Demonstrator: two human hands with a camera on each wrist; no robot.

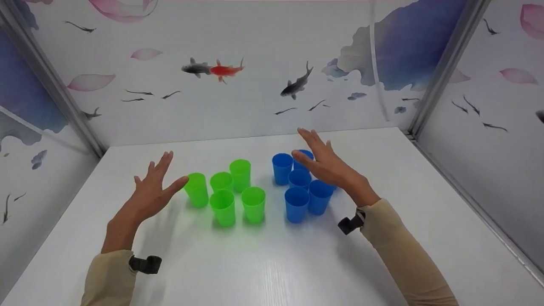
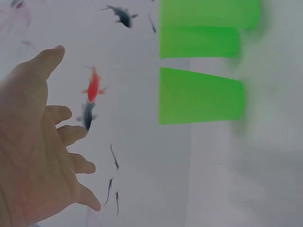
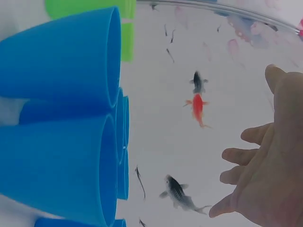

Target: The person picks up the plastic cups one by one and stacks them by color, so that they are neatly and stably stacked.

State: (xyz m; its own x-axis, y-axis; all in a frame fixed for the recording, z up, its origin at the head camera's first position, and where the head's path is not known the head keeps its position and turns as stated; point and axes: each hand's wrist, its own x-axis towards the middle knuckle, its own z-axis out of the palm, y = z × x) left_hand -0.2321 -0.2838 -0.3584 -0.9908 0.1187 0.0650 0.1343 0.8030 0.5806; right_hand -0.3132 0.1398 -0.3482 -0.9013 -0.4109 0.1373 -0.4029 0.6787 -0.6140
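Observation:
Several green cups [image 1: 223,208] stand upright, mouths up, in a loose group left of the table's middle. To their right, several blue cups [image 1: 296,205] stand closely together, mouths up. My left hand [image 1: 148,193] is raised beside the leftmost green cup [image 1: 197,191], fingers spread and holding nothing; its thumb tip overlaps that cup's rim in the head view. Over the blue group my right hand [image 1: 329,165] is held with fingers extended, also holding nothing, and it partly hides the back cups. In the right wrist view, the blue cups [image 3: 57,161] are apart from the fingers.
The white table [image 1: 263,263] reaches back to a wall panel [image 1: 255,114] printed with fish and petals. Side panels in grey metal frames [image 1: 446,63] border it left and right. Each wrist carries a black strapped camera [image 1: 146,264].

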